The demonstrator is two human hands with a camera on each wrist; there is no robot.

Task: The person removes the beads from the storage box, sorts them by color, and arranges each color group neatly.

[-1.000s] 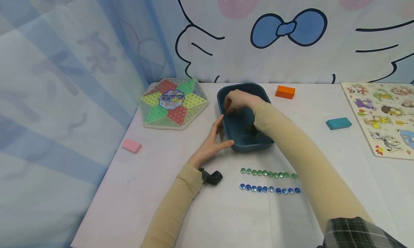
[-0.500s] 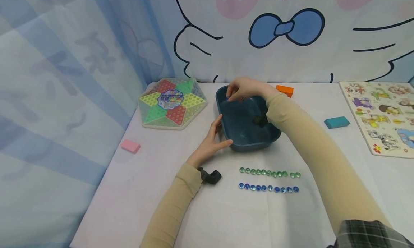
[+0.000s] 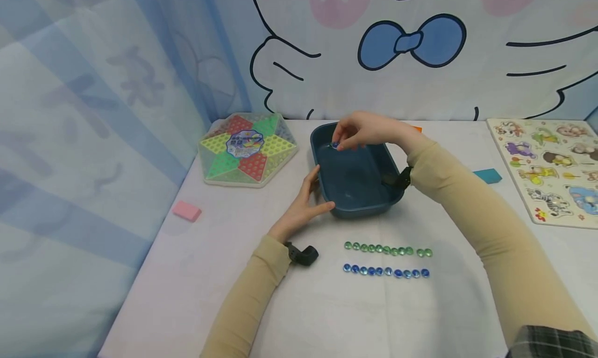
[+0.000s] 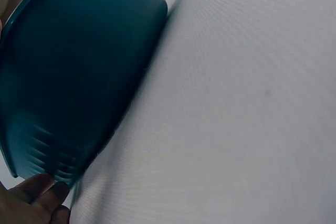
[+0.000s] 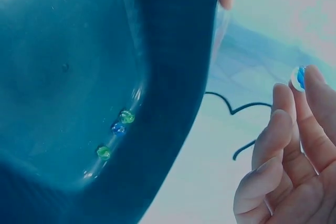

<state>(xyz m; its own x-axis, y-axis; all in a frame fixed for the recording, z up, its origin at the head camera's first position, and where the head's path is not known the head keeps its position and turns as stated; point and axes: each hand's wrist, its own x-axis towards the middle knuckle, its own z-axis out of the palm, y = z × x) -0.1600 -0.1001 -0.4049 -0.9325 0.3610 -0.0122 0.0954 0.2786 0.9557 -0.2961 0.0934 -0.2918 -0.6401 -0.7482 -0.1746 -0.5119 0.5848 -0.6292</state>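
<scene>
My right hand (image 3: 369, 129) pinches a blue marble (image 5: 298, 78) between thumb and forefinger, above the far end of a dark blue plastic basin (image 3: 357, 184). My left hand (image 3: 301, 210) rests against the basin's left side, thumb and fingers spread along its wall and rim. Inside the basin, the right wrist view shows two green marbles (image 5: 127, 117) and a blue one (image 5: 119, 128) gathered by one corner. In front of it on the table lie a row of green marbles (image 3: 379, 248) and, nearer, a row of blue marbles (image 3: 379, 271).
A hexagonal Chinese checkers box (image 3: 247, 150) stands left of the basin. Farther left is a pink block (image 3: 187, 211). To the right lie a teal block (image 3: 487, 176), partly behind the right sleeve, and an animal puzzle board (image 3: 551, 171). An orange block (image 3: 417, 129) is mostly hidden.
My right hand has come up from inside the basin with a blue marble and shifted slightly right. The left hand stays at the basin's side.
</scene>
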